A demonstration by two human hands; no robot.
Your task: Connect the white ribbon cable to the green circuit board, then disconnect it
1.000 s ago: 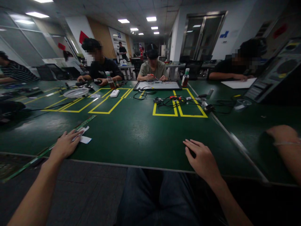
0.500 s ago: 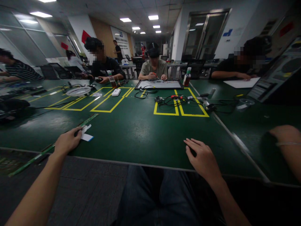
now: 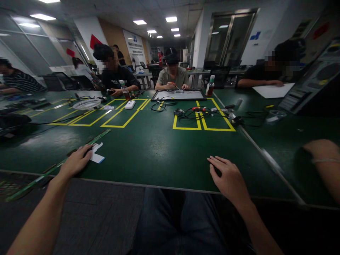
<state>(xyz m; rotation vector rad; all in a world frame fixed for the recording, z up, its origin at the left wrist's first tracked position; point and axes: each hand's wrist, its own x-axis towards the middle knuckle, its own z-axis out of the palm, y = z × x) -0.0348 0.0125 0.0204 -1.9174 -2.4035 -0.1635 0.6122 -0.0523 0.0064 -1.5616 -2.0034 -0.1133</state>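
Note:
My left hand [image 3: 75, 161] rests at the table's left front, its fingers stretched over a long, narrow green circuit board strip [image 3: 102, 134]. The strip lies at a slant, and its near end sticks out past the table edge. Beside my left fingertips is a white flat ribbon cable [image 3: 97, 158] with a blue end; part of it is hidden under the hand. My right hand [image 3: 230, 177] lies palm down on the green tabletop [image 3: 159, 156], fingers extended and nothing in them.
Yellow tape outlines [image 3: 187, 128] mark the table, with black cables [image 3: 163, 103], a red-handled tool [image 3: 198, 109] and a white box [image 3: 130, 105] among them. A metal strip [image 3: 265, 156] crosses at right. A computer case [image 3: 316, 78] and another person's arm [image 3: 325, 159] are on the right; several people sit around.
My left hand's fingers look flatter over the strip, and the ribbon cable has shifted slightly toward me. My right hand stays in place. The view has turned a little to the right.

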